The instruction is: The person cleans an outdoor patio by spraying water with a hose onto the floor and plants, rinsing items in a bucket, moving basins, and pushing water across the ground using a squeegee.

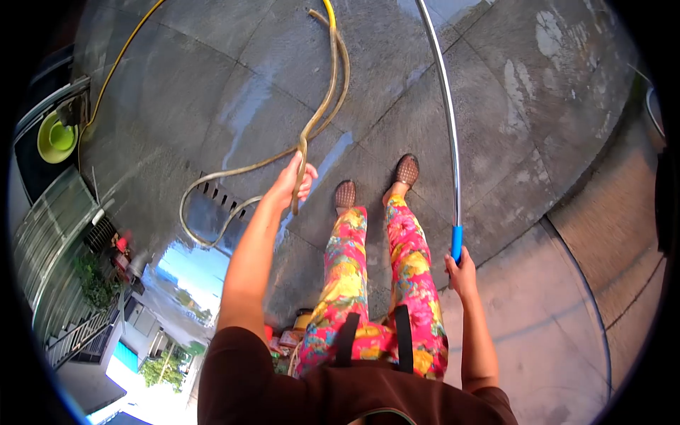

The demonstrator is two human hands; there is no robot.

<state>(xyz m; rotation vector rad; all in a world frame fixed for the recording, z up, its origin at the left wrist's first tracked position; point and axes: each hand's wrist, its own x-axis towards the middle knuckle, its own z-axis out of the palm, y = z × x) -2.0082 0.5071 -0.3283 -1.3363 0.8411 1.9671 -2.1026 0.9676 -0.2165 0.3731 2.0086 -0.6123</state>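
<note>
My left hand (297, 183) is closed around a doubled length of yellowish-brown hose (316, 120), held out in front of me. One loop of the hose hangs to the left, and a brighter yellow section runs off the top of the view. In my right hand (462, 272) is the blue grip (457, 244) of a long shiny metal pole (448, 113). The pole reaches forward past the top edge, so its far end is hidden. My two feet in brown woven shoes (407, 170) stand on the paving between the hose and the pole.
Wet grey paving (205, 92) with puddles lies ahead. A slotted drain (221, 194) is beside the hose loop. At the left are a yellow-green basin (47, 149) with a green bowl (61, 137) in it, and a yellow hose line (113, 69). A pale raised surface (528, 297) borders the right.
</note>
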